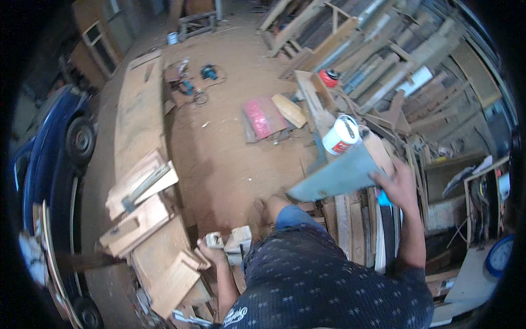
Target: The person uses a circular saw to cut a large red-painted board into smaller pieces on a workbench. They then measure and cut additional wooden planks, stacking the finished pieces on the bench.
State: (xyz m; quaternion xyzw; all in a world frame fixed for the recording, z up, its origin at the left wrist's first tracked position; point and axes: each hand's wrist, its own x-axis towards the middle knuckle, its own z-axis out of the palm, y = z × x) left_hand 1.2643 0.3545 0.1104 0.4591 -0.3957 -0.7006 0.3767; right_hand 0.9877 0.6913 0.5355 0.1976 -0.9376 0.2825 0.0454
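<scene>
The right hand (399, 183) is clamped on the upper edge of a grey-blue panel (337, 174), a flat sheet held tilted above the stacked planks (350, 219) to the person's right, with its low corner pointing toward the middle of the floor. A white can with a red label (341, 135) sits just beyond the panel's top edge; whether it rests on the panel or on the timber behind it cannot be told. The panel looks thin and stiff, probably light for its size but awkward, likely to twist or swing if held at one edge only, so a second grip on the opposite long edge would steady it. The left hand (211, 249) is closed around a small pale wooden block (233, 241) at the near end of the long bench (139, 118); that block looks solid, rough and easy to hold. The bench carries offcut boards (137, 211) lying loosely over one another. Around it lies a sawdust-covered floor (219, 159) with power tools (197, 79), a pink board (260, 118) and a leaning pile of timber (372, 55), and a dark blue car (49, 148) stands at the left.
</scene>
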